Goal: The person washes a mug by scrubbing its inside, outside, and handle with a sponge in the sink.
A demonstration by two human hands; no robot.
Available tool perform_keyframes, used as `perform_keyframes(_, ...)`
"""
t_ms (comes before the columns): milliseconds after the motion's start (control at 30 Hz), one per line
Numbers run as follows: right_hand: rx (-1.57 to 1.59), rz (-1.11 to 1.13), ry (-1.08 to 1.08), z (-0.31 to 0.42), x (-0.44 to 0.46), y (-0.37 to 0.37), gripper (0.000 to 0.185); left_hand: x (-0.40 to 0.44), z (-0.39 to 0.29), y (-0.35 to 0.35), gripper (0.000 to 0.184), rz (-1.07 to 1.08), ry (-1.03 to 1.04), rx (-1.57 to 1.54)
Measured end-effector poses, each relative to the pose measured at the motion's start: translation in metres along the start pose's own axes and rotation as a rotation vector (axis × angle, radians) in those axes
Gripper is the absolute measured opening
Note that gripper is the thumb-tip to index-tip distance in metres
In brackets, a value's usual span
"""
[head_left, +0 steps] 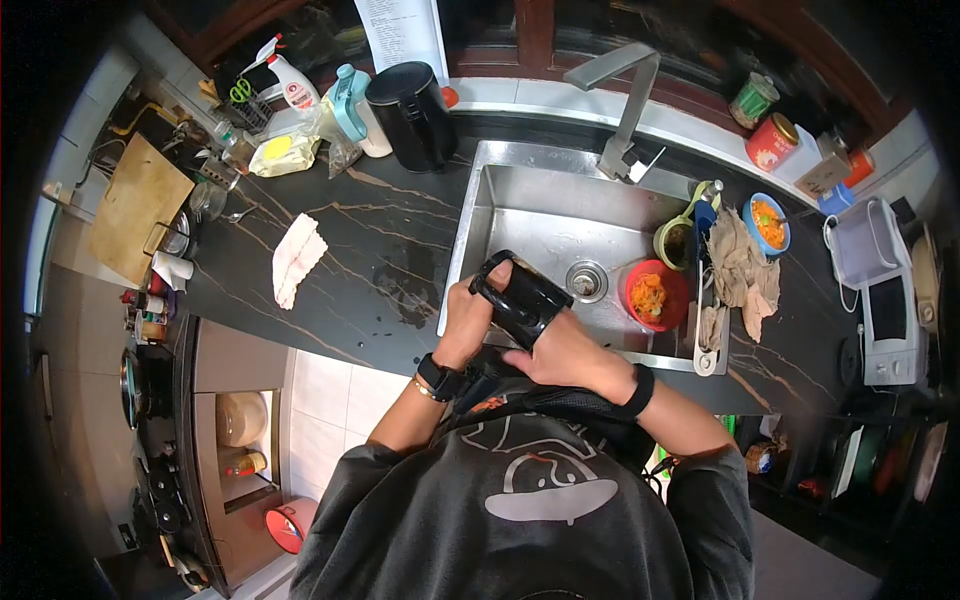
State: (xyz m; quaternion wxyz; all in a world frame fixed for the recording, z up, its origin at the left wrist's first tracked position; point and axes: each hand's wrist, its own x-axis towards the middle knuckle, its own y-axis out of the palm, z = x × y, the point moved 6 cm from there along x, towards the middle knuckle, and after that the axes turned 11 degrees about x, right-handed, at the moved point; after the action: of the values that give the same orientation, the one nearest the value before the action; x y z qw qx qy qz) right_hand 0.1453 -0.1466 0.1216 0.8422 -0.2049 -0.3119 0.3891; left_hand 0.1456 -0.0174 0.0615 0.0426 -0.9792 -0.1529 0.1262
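Note:
A glossy black container with a handle, perhaps a jug, is held over the front left edge of the sink. My left hand is closed around its handle side, with a dark watch on that wrist. Against the container's lower end is my right hand, thumb showing and fingers hidden by the container. Whether those fingers reach inside it, I cannot tell. In the sink's right part sit a red bowl with orange scraps and a green-handled strainer.
A square tap rises behind the sink. Left on the counter lie a pale cloth and a black kettle-like jug. Brown rags, a blue bowl of orange shreds and a white appliance stand at right.

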Motion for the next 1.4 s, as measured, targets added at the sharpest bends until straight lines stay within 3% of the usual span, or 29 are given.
perform_keyframes(33,0.201,-0.038,0.088,-0.005,0.000,-0.003,0.071,0.000,0.002,0.001,0.053,-0.002,0.005,-0.075)
perform_keyframes(67,0.202,-0.039,0.088,-0.004,0.001,-0.006,0.071,0.001,0.005,0.001,0.052,-0.002,0.010,-0.151)
perform_keyframes(133,1.214,0.004,0.432,-0.016,-0.002,0.003,0.063,0.004,0.006,0.001,0.044,0.118,0.004,-0.263)
perform_keyframes(167,1.521,-0.120,0.466,-0.014,0.001,0.006,0.059,0.006,0.003,0.001,0.045,0.153,0.034,-0.304)
perform_keyframes(267,1.504,0.002,0.470,-0.001,0.000,0.012,0.057,0.006,-0.002,0.002,0.049,0.133,0.020,-0.440)
perform_keyframes(300,1.289,0.016,0.338,-0.001,0.001,0.014,0.062,0.007,-0.002,-0.003,0.052,0.112,0.068,-0.325)
perform_keyframes(333,1.290,0.014,0.341,-0.003,-0.003,0.016,0.062,0.007,0.000,-0.005,0.052,0.114,0.064,-0.325)
perform_keyframes(400,0.211,0.102,0.107,0.004,-0.008,0.007,0.069,0.007,0.000,-0.007,0.058,0.078,0.048,0.013)
perform_keyframes(433,0.112,0.323,0.294,-0.005,-0.012,0.012,0.065,0.004,0.000,-0.004,0.063,0.025,0.026,0.104)
perform_keyframes(467,0.109,0.324,0.288,-0.009,-0.014,0.011,0.065,0.002,0.011,0.001,0.063,0.065,-0.056,0.106)
perform_keyframes(533,-0.086,0.157,0.045,-0.008,-0.015,0.007,0.052,0.001,0.019,0.007,0.054,0.100,-0.063,0.198)
perform_keyframes(567,-0.025,0.081,0.035,-0.012,-0.018,0.007,0.040,0.002,0.021,0.009,0.054,0.105,-0.063,0.198)
perform_keyframes(600,-0.027,0.082,0.041,-0.009,-0.017,0.006,0.040,0.002,0.023,0.012,0.055,0.094,-0.104,0.114)
perform_keyframes(667,-0.447,0.471,0.317,-0.021,-0.023,0.020,0.034,0.001,0.023,0.013,0.056,0.076,-0.148,0.025)
perform_keyframes(700,-0.447,0.474,0.312,-0.029,-0.025,0.026,0.034,0.001,0.021,0.012,0.057,0.092,-0.168,0.028)
perform_keyframes(767,-0.289,0.034,-0.033,-0.027,-0.025,0.023,0.032,0.002,0.023,0.008,0.057,0.109,-0.188,0.036)
perform_keyframes(800,-0.290,0.034,-0.033,-0.025,-0.021,0.022,0.032,0.005,0.027,0.006,0.057,0.094,-0.190,0.031)
perform_keyframes(867,0.057,-0.012,0.145,-0.030,-0.012,0.020,0.034,0.008,0.031,0.004,0.056,0.080,-0.191,0.022)
perform_keyframes(933,-0.019,-0.025,0.081,-0.014,-0.003,0.013,0.043,0.009,0.018,-0.003,0.055,0.001,-0.022,0.142)
perform_keyframes(967,-0.096,-0.040,0.016,-0.006,0.000,0.010,0.052,0.010,0.019,-0.005,0.055,0.001,-0.024,0.144)
perform_keyframes(1100,-0.076,0.106,0.094,-0.011,0.001,0.014,0.055,0.006,0.031,-0.002,0.052,0.050,-0.120,-0.078)
perform_keyframes(1167,0.411,-0.010,0.106,-0.009,0.008,0.001,0.053,0.008,0.030,0.001,0.047,0.078,-0.088,-0.253)
perform_keyframes(1200,0.411,-0.009,0.107,-0.007,0.008,0.002,0.053,0.007,0.024,0.002,0.047,0.079,-0.090,-0.253)
perform_keyframes(1267,1.544,-0.200,0.508,-0.023,0.000,0.016,0.052,0.004,0.003,0.004,0.050,0.075,0.012,-0.423)
perform_keyframes(1300,1.663,-0.223,0.549,-0.025,0.002,0.017,0.049,0.005,0.001,0.005,0.050,0.096,0.019,-0.459)
perform_keyframes(1400,1.549,-0.145,0.425,-0.004,0.004,0.018,0.047,0.003,-0.006,0.006,0.051,0.159,-0.005,-0.569)
